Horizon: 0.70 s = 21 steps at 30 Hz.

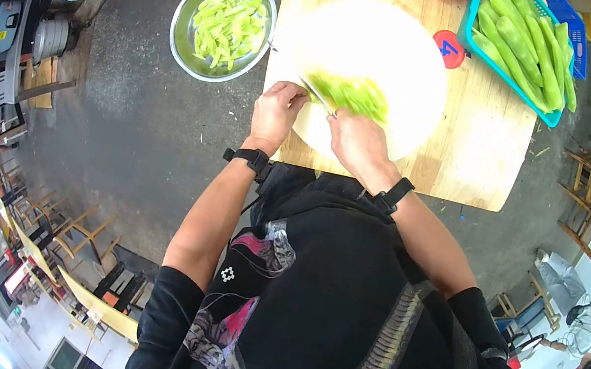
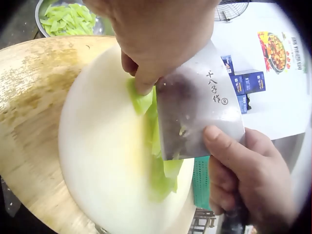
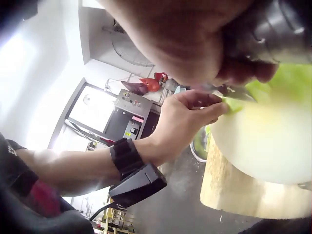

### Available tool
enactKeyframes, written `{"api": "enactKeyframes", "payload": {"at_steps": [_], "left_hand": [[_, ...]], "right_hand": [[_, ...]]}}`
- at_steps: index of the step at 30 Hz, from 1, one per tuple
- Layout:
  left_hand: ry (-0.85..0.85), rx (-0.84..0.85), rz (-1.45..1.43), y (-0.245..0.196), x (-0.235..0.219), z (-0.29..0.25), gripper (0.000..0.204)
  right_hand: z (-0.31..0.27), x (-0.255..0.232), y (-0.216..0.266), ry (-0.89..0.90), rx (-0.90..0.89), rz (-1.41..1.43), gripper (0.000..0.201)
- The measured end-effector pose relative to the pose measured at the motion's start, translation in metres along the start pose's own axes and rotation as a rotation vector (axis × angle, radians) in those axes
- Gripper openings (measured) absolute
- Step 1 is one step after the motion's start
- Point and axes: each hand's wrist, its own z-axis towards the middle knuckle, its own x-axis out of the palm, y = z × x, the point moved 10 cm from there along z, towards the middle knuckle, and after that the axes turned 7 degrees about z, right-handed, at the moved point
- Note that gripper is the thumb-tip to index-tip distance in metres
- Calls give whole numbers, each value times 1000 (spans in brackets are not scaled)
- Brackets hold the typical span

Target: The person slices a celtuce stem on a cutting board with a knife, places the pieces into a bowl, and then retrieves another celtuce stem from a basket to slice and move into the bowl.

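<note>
My right hand (image 1: 362,145) grips a cleaver (image 2: 197,102) by its dark handle, thumb laid on the flat of the broad blade. Beside the blade, my left hand (image 1: 275,111) holds the end of a pale green vegetable piece (image 2: 141,101) with its fingertips. Cut green slices (image 1: 358,97) lie in a row against the cleaver on the round white cutting board (image 1: 385,34). In the right wrist view, the left fingers (image 3: 214,111) are close to the blade's tip.
The board rests on a wooden table (image 1: 473,161). To its left is a metal bowl (image 1: 181,42) of green slices. At the back right, a teal basket (image 1: 552,117) holds several long green vegetables (image 1: 521,46). A red disc (image 1: 455,61) marked 4 lies near the board.
</note>
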Motion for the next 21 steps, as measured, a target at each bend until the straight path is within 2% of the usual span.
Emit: {"api": "enactKeyframes", "payload": {"at_steps": [6, 15, 21], "left_hand": [[-5, -38, 20, 5, 1, 0, 13], [5, 31, 48, 0, -1, 4, 10], [19, 59, 17, 6, 2, 6, 9]], "right_hand": [[-4, 0, 1, 22, 10, 24, 31], [-4, 0, -2, 56, 29, 25, 29], [9, 18, -5, 57, 19, 14, 28]]}}
